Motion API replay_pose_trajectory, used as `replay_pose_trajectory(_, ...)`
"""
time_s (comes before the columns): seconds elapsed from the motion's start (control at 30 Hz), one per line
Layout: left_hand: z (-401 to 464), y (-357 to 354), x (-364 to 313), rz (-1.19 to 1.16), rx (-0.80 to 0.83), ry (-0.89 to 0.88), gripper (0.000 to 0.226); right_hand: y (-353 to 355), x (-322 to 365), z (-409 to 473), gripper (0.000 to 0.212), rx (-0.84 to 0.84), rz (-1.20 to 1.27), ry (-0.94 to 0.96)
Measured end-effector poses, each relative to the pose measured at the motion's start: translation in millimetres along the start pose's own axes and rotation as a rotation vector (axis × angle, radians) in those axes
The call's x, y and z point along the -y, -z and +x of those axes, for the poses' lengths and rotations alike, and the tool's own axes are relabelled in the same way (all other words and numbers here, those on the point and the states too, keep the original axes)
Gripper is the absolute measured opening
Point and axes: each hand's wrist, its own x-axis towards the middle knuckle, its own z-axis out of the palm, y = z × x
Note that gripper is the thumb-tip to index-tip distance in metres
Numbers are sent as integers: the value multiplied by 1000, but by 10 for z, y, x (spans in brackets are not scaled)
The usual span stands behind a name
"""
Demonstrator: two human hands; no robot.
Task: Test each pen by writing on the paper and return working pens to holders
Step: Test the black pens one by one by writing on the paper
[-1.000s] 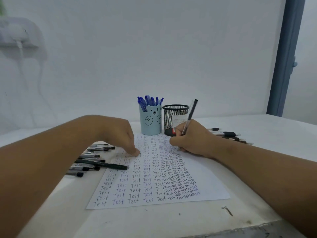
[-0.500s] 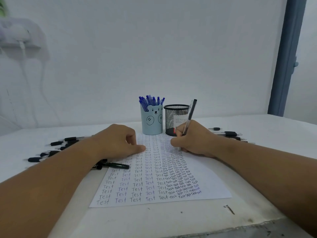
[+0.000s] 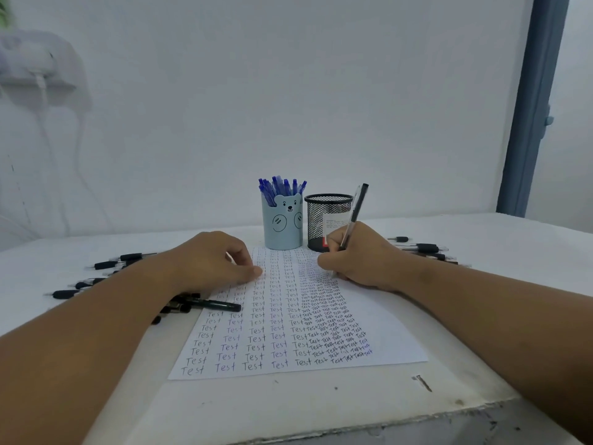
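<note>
Paper [image 3: 378, 319] lies under both our hands: our right hand [image 3: 362, 256] pinches a black pen [image 3: 354, 210], our left hand [image 3: 211, 261], fingers curled loosely, presses its edge.

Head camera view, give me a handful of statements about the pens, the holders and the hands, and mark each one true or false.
1. The right hand holds a black pen with its tip down on the paper. True.
2. The blue bear holder is empty. False: it is full of blue pens.
3. The black mesh holder stands to the right of the bear holder. True.
4. The left hand holds a pen. False: it holds nothing; a fingertip rests on the paper.
5. Loose black pens lie only left of the paper. False: more pens lie to the right, behind the right hand.
</note>
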Motion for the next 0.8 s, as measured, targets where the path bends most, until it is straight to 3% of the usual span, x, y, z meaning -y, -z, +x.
replay_pose_trajectory(0.8,24,10,64,-19,10,-4,28,15,-7,15,42,32,-29,34)
